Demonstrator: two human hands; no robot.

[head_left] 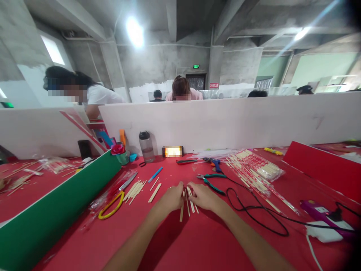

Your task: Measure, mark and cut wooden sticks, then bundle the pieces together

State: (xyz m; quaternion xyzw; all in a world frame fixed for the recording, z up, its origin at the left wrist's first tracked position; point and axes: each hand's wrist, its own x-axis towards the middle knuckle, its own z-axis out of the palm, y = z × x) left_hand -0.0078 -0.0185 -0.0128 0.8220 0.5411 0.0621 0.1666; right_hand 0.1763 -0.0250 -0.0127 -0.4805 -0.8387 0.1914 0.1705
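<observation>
Sticks point(188, 205): upper ends hidden under curled fingers; whether pinched or only pressed cannot be told.
Bottle point(146, 146): capped, contents unclear.
Clear packs point(255, 169): hold similar sticks.
Position: sticks lie fanned on the table point(197, 244) between left hand point(172, 197) and right hand point(203, 196), lower ends jutting out towards the person.

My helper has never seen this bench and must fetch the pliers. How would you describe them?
On the red table, find the right hand touching wooden sticks. The pliers lie just beyond it, beside a looping black cable. Only they have green handles; the scissors far left have yellow ones.
</observation>
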